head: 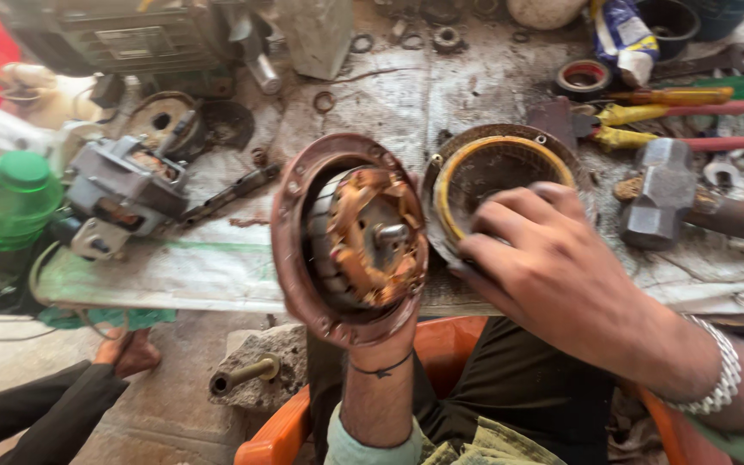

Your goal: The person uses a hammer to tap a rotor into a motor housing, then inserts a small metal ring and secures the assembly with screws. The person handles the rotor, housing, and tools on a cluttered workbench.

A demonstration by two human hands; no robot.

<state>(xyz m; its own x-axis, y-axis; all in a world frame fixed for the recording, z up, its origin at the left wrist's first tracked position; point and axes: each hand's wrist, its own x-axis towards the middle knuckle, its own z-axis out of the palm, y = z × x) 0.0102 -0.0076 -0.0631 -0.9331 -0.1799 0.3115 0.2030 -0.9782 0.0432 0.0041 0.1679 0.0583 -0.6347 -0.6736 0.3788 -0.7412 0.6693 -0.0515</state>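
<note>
My left hand (pixel 382 337) grips from below a round rusty motor end cover (pixel 296 226) with a rotor and shaft (pixel 370 237) set in it, held upright above the bench edge. My right hand (pixel 553 258) rests with spread fingers on the rim of a round motor stator (pixel 492 168) with a yellow-lined inner ring, lying flat on the workbench (pixel 217 267) right beside the cover. A metal bracelet sits on my right wrist.
A sledge hammer head (pixel 660 196) lies right of the stator, with pliers and screwdrivers (pixel 673 116) behind it. A small grey motor (pixel 122 185) and a green plastic jar (pixel 9 198) stand at the left. Another person's leg and foot (pixel 88 387) show lower left.
</note>
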